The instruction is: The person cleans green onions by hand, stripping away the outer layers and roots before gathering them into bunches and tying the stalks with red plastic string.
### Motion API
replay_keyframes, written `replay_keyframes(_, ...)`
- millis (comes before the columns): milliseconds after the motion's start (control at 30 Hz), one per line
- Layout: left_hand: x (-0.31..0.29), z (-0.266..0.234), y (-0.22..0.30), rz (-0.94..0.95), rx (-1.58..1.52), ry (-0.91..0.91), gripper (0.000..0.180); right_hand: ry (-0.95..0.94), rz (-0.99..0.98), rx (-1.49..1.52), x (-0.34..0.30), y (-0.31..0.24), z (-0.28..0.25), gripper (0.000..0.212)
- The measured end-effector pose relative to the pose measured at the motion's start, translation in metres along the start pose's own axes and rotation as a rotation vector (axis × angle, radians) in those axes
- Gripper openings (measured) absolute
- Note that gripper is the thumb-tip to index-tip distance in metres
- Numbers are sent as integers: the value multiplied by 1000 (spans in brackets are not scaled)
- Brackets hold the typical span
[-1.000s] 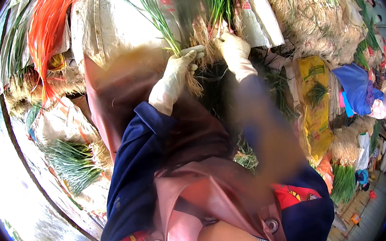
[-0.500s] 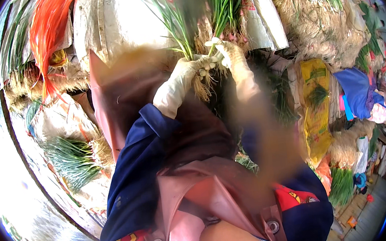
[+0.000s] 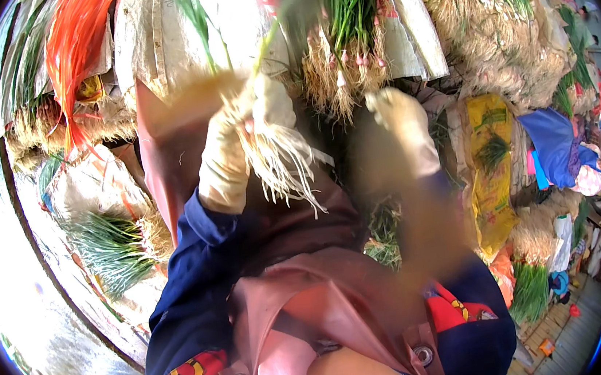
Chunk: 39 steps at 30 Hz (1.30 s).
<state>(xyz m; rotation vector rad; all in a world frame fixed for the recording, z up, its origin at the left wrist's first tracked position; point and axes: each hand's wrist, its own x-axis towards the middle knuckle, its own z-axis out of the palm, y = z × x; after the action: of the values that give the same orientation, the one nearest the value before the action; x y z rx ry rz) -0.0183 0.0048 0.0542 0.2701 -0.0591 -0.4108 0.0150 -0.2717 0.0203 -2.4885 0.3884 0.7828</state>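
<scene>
My left hand (image 3: 271,106), in a cream glove, is closed around a few green onions (image 3: 289,158). Their pale roots hang toward my lap, and blurred green and yellow stalks rise past the fingers. My right hand (image 3: 397,115), also gloved, is apart from them, just on the near side of a pile of green onions (image 3: 357,61) with pinkish bulbs. Its fingers look curled; whatever they may hold is hidden, and a brown blur covers part of that hand and forearm.
A reddish-brown apron (image 3: 297,221) covers my lap. Orange plastic strips (image 3: 78,57) hang at the far left. A rooty onion heap (image 3: 498,49) lies far right, above a yellow sack (image 3: 492,167). Another onion bundle (image 3: 109,251) lies at left. Someone in blue (image 3: 556,142) is at right.
My hands were together at the onion bulbs and have parted. The left has drawn nearer and left with the onions; the right has moved right and slightly nearer, off them.
</scene>
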Motion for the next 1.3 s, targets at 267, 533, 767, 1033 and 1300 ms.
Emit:
replay_keyframes(267, 12, 10, 17, 169, 24, -90, 22, 295, -91, -89, 79, -80, -9, 39)
replay_keyframes(533, 32, -46, -46, -218, 628, 476, 28, -110, -271, 568, 27, -82, 13, 31)
replay_keyframes(767, 19, -45, -63, -335, -104, 364, 50, -792, -225, 1452, 27, -51, 44, 38)
replay_keyframes(1033, -16, -43, -39, -231, 75, 339, 31, -439, -139, -398, 20, -13, 35, 35)
replay_keyframes(1300, 21, -50, -51, -299, 39, 486, 37, 512, -85, -339, 59, -41, -4, 39)
